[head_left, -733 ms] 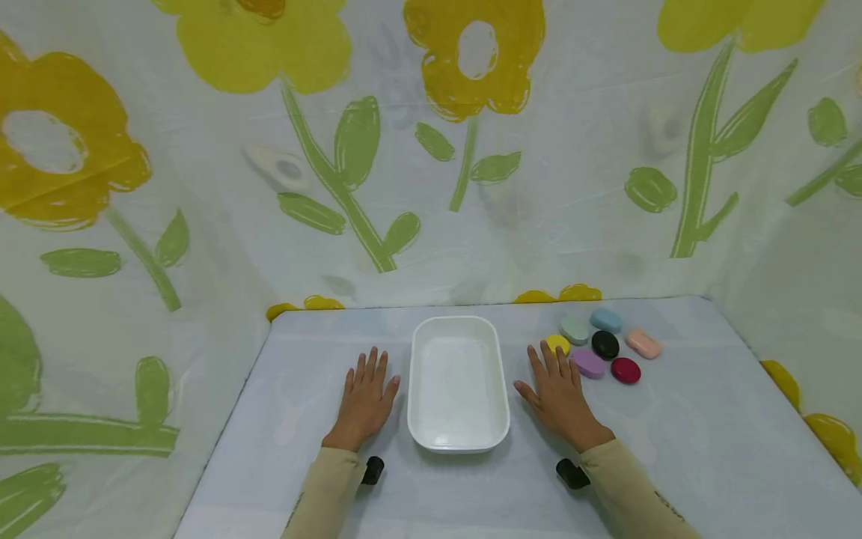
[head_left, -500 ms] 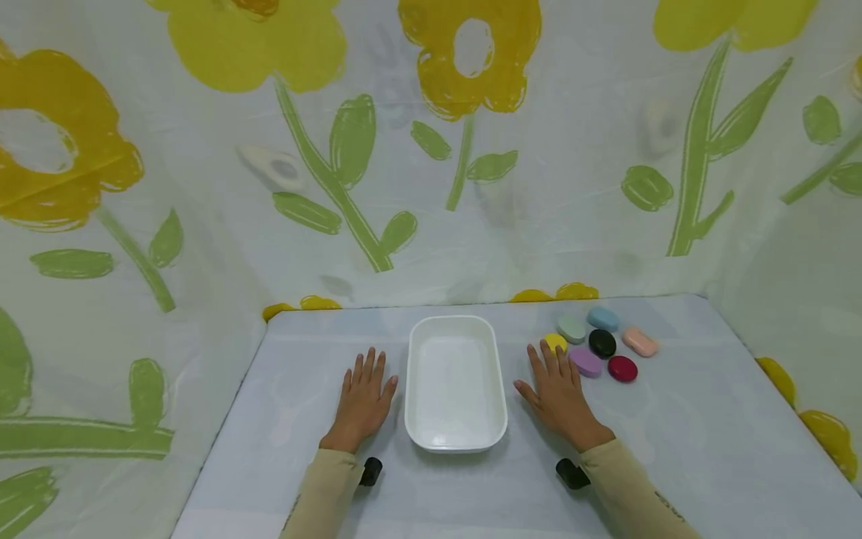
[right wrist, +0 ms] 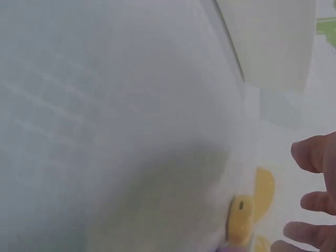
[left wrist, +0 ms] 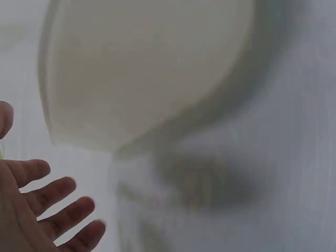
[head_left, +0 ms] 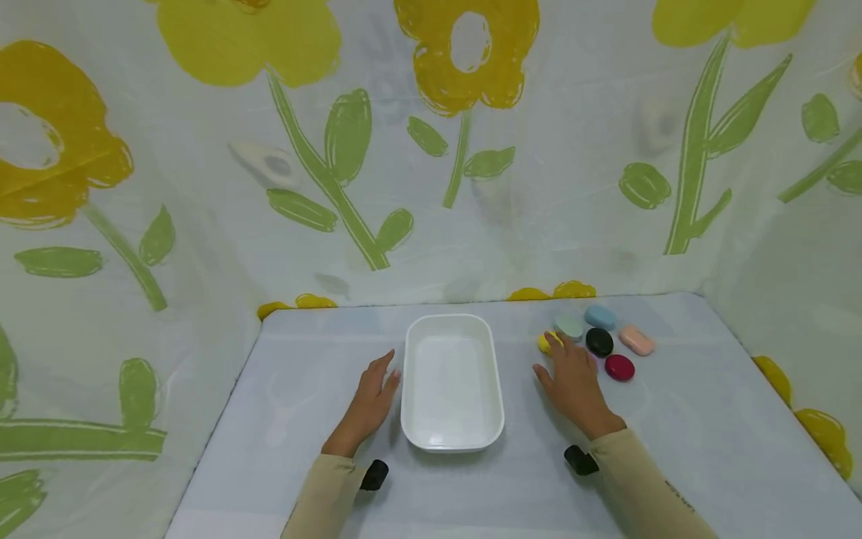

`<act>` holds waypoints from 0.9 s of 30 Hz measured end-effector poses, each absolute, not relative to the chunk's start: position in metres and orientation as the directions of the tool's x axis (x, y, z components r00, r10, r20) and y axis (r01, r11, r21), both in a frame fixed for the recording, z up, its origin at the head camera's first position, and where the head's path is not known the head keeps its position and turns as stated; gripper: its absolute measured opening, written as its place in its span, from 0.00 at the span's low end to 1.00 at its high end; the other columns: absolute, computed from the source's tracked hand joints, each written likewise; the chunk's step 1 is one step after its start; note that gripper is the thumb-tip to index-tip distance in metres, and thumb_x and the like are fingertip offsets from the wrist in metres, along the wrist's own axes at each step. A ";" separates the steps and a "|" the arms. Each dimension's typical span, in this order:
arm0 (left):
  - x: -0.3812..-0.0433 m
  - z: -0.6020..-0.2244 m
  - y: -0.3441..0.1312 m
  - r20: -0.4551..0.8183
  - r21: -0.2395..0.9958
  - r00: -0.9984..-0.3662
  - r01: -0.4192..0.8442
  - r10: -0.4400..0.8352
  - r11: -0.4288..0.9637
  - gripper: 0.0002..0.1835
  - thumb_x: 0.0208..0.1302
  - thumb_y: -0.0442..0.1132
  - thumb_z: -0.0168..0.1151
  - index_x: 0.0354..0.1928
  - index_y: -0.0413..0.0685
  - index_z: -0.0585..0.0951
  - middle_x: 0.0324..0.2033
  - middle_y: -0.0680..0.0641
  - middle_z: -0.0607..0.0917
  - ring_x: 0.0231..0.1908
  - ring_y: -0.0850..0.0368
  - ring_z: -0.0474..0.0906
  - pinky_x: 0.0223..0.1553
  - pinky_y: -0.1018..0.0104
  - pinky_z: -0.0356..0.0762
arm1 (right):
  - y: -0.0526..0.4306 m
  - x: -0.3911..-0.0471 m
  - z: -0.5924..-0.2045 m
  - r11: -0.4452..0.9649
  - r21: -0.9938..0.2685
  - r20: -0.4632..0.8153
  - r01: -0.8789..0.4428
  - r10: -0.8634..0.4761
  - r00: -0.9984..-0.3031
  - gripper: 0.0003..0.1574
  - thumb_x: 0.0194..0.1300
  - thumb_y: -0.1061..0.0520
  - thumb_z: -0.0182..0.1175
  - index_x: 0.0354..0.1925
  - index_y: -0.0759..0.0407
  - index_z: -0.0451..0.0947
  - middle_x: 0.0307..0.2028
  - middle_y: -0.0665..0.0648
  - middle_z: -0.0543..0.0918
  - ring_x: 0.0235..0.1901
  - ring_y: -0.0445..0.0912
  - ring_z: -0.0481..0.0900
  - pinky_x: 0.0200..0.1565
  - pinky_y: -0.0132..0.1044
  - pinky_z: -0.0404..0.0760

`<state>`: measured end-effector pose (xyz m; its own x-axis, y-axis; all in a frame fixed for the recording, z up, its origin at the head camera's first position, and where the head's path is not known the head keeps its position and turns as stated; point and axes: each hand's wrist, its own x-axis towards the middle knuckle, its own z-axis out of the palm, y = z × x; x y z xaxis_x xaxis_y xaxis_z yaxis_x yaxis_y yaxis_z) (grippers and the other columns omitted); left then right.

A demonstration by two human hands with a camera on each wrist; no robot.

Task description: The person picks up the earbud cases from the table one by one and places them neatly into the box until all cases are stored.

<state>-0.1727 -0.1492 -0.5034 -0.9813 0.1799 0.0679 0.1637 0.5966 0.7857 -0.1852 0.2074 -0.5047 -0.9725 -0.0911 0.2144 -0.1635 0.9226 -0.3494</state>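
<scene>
A white rectangular tray (head_left: 453, 389) with nothing in it stands mid-table; its side wall (left wrist: 147, 68) fills the upper left wrist view. My left hand (head_left: 367, 400) hovers beside the tray's left side, fingers (left wrist: 58, 194) loosely spread and holding nothing. To the tray's right, my right hand (head_left: 576, 388) reaches over a group of smooth rounded pieces, like small soap bars. Its fingertips overlap the yellow piece (head_left: 547, 344), also seen as a yellow block (right wrist: 241, 218) ahead of the fingers (right wrist: 310, 231). The hand largely hides the purple piece (head_left: 592, 362).
Around the right hand lie a pale green piece (head_left: 569, 326), a blue one (head_left: 600, 317), a black one (head_left: 599, 343), a peach one (head_left: 636, 340) and a red one (head_left: 619, 367). Behind the table hangs a flower-printed curtain (head_left: 572, 224).
Both hands, earlier flat on the table, have lifted. My left hand has turned on its side toward the tray; my right has moved slightly right and forward, fingers bent, over the pieces.
</scene>
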 end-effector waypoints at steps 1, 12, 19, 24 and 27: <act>-0.172 -0.502 -0.148 0.053 0.817 -0.983 0.144 0.177 0.558 0.28 0.73 0.49 0.41 0.70 0.45 0.57 0.63 0.43 0.63 0.57 0.44 0.63 0.54 0.44 0.63 | 0.209 -0.187 -0.504 0.918 -0.358 0.232 -0.171 -0.090 -0.968 0.42 0.58 0.52 0.64 0.65 0.65 0.59 0.62 0.69 0.60 0.61 0.63 0.57 0.59 0.61 0.53; -0.170 -0.501 -0.130 -0.129 0.936 -0.989 -0.097 0.074 0.340 0.24 0.68 0.39 0.51 0.64 0.42 0.66 0.46 0.44 0.71 0.35 0.50 0.72 0.28 0.61 0.76 | 0.219 -0.205 -0.501 0.914 -0.356 0.233 -0.194 -0.114 -0.966 0.35 0.56 0.59 0.65 0.60 0.68 0.65 0.55 0.70 0.68 0.55 0.62 0.64 0.57 0.63 0.53; -0.172 -0.499 -0.128 -0.158 0.956 -0.986 -0.142 0.043 0.255 0.22 0.67 0.35 0.53 0.62 0.40 0.68 0.40 0.42 0.73 0.27 0.47 0.76 0.23 0.60 0.77 | 0.221 -0.214 -0.502 0.922 -0.332 0.218 -0.201 -0.132 -0.967 0.30 0.57 0.61 0.62 0.58 0.67 0.69 0.53 0.69 0.69 0.51 0.64 0.67 0.56 0.63 0.57; -0.172 -0.499 -0.128 -0.185 0.960 -0.982 -0.174 0.029 0.220 0.21 0.66 0.35 0.54 0.61 0.42 0.70 0.39 0.42 0.72 0.21 0.51 0.75 0.21 0.59 0.76 | 0.221 -0.216 -0.503 0.933 -0.311 0.180 -0.182 -0.130 -0.975 0.29 0.57 0.61 0.63 0.57 0.66 0.71 0.53 0.69 0.69 0.51 0.65 0.67 0.57 0.62 0.57; -0.171 -0.500 -0.128 -0.198 0.958 -0.980 -0.189 0.020 0.216 0.21 0.66 0.36 0.54 0.61 0.43 0.71 0.39 0.42 0.72 0.20 0.52 0.75 0.20 0.59 0.76 | 0.220 -0.217 -0.505 0.939 -0.292 0.168 -0.180 -0.135 -0.976 0.27 0.57 0.60 0.63 0.55 0.67 0.73 0.52 0.69 0.70 0.51 0.65 0.67 0.57 0.62 0.57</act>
<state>-0.1711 -0.1282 -0.5004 -0.9800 0.0199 -0.1978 -0.1889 0.2165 0.9578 -0.2175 0.2202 -0.5050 -0.9765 -0.1355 0.1679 -0.1805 0.9394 -0.2916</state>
